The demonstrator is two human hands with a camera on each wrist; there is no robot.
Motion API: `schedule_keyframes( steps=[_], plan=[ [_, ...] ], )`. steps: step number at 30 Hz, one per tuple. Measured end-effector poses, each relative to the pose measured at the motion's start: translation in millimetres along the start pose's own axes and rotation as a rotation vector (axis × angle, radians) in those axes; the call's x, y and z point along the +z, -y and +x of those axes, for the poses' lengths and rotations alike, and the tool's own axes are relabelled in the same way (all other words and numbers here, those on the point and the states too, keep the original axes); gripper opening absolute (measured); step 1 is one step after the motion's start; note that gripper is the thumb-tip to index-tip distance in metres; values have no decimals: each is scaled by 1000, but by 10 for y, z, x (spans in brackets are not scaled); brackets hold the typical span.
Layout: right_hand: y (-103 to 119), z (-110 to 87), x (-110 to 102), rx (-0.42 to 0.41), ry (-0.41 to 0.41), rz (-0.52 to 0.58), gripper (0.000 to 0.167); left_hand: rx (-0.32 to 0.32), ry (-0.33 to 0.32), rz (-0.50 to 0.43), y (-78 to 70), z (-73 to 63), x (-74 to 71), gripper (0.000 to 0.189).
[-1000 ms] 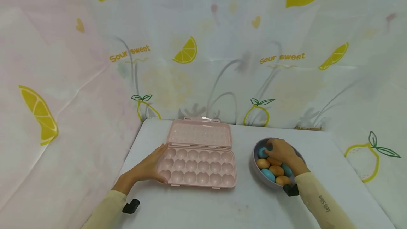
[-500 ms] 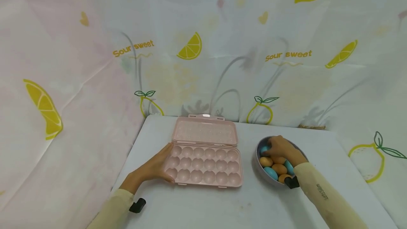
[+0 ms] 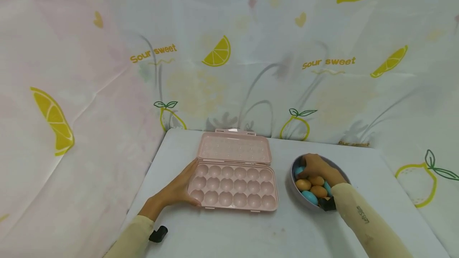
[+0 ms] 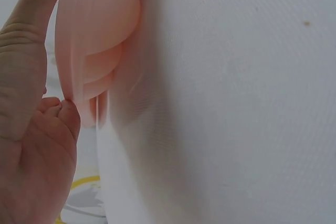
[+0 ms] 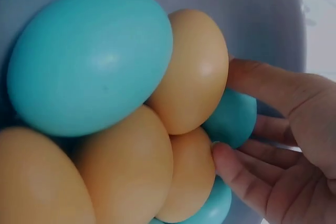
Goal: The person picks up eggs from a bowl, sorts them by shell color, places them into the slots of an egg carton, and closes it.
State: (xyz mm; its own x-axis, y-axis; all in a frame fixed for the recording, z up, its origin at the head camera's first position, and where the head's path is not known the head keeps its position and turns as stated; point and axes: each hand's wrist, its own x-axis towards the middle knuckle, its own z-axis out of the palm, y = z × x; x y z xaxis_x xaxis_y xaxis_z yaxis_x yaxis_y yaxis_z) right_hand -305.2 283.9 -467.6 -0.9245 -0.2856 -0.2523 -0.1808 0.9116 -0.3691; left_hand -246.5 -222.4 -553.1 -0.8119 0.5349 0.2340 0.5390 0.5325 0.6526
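Note:
In the head view, a pink egg carton (image 3: 233, 186) lies with its lid (image 3: 234, 147) folded back and its round cups facing up. My left hand (image 3: 181, 184) grips the carton's left end, thumb toward the front corner and fingers toward the hinge. The left wrist view shows fingertips (image 4: 68, 111) right at the carton's rim (image 4: 73, 72). To the right, my right hand (image 3: 317, 166) reaches into a grey-purple bowl (image 3: 294, 186) of brown and blue eggs. Its thumb and fingers close around a blue egg (image 5: 236, 119), partly hidden behind a brown egg (image 5: 194, 72).
Both things stand on a white table (image 3: 244, 234), the bowl a short way right of the carton. A curtain (image 3: 229, 90) printed with lemons hangs behind the table and along its sides. A large blue egg (image 5: 94, 61) and several brown ones crowd the bowl.
The whole head view has shifted, with carton and bowl appearing slightly farther right. My left hand keeps its place on the carton; my right hand stays at the blue egg in the bowl.

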Motion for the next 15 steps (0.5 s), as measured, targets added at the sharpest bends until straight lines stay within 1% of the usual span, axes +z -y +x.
schedule_keyframes(
  steps=[3,9,12,15],
  plan=[
    [13,-31,0,-5,-16,12,44,6,3,10,-2,0,-10,143],
    [7,-93,-48,-42,-46,36,37,1,6,25,-10,15,-22,143],
    [-5,-130,-81,-46,-47,46,41,-2,5,30,-6,16,-17,144],
    [-16,-168,-97,-41,-45,45,48,0,5,39,2,4,-8,144]
  ],
)
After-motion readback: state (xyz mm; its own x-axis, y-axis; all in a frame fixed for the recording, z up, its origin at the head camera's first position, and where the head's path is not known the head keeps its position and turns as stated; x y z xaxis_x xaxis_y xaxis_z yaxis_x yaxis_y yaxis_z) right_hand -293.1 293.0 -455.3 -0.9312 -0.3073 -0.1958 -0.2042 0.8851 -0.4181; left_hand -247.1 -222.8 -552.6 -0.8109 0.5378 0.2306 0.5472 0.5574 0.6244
